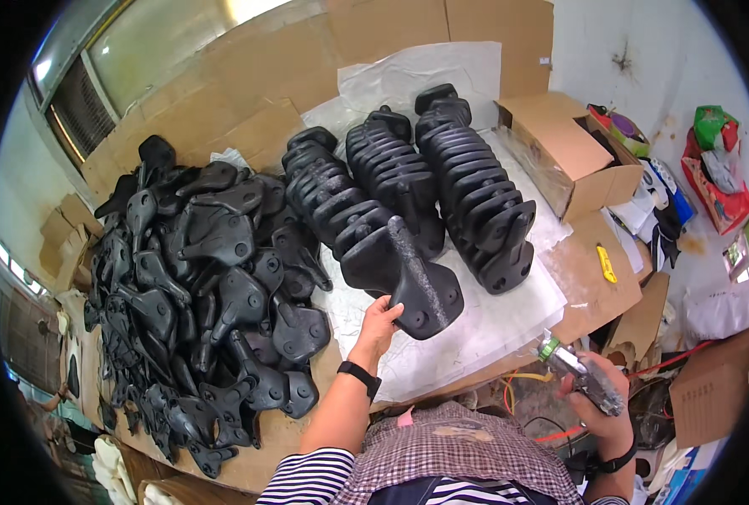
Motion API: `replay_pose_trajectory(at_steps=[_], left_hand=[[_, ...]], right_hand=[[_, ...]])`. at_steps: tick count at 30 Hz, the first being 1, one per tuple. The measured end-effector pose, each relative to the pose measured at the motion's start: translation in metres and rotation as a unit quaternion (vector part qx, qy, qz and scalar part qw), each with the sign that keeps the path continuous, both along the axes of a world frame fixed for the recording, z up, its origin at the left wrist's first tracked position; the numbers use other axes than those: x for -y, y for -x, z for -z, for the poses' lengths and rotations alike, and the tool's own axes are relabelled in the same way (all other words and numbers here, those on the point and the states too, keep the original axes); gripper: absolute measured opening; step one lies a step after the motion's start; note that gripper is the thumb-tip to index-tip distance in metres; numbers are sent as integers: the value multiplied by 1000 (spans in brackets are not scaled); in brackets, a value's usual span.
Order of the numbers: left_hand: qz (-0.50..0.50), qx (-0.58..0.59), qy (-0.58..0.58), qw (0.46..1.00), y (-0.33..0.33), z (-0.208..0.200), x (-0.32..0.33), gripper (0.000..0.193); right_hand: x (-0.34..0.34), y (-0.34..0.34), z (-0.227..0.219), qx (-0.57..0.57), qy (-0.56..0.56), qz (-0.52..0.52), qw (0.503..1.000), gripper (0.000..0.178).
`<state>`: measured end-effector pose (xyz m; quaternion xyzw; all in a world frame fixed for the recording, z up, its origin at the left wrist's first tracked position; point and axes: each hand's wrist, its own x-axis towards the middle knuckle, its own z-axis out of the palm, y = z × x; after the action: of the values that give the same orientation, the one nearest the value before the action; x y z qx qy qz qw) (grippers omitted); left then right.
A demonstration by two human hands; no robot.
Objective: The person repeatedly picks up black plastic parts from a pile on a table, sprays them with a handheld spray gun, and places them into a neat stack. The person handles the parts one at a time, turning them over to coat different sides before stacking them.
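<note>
My left hand (379, 325) grips the lower edge of a black moulded part (421, 295), wide and flat with a raised arm and round holes. A pale speckled streak runs down it. This part stands at the near end of a row of like black parts (315, 181) on white sheeting (517, 303). Off the table's near edge, my right hand (606, 425) is wrapped round a metal spray gun (589, 380) with a green ring, its nozzle pointing toward the sheeting. The fingers of that hand are partly hidden by the gun.
Two more rows of black parts (391, 164) stand beside the first. A large loose heap of them (197, 252) covers the left. To the right lie a yellow utility knife (606, 264) and an open cardboard box (576, 151). Hoses (530, 376) hang by the near edge.
</note>
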<state>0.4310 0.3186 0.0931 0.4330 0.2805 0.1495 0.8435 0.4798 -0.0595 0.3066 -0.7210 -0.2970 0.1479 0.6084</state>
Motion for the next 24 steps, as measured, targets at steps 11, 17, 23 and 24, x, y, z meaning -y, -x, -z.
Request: replay_pose_trajectory(at_steps=[11, 17, 23, 24], left_hand=[[-198, 107, -127, 966, 144, -64, -77, 21], [-172, 126, -122, 969, 195, -50, -107, 23], [-91, 127, -116, 981, 76, -33, -105, 29], [-94, 130, -156, 975, 53, -20, -108, 33]], right_hand=[[5, -11, 35, 26, 137, -112, 984, 48], [-9, 0, 4, -1, 18, -78, 997, 47], [-3, 6, 35, 28, 153, -88, 984, 48], [-1, 5, 40, 24, 154, -90, 984, 50]])
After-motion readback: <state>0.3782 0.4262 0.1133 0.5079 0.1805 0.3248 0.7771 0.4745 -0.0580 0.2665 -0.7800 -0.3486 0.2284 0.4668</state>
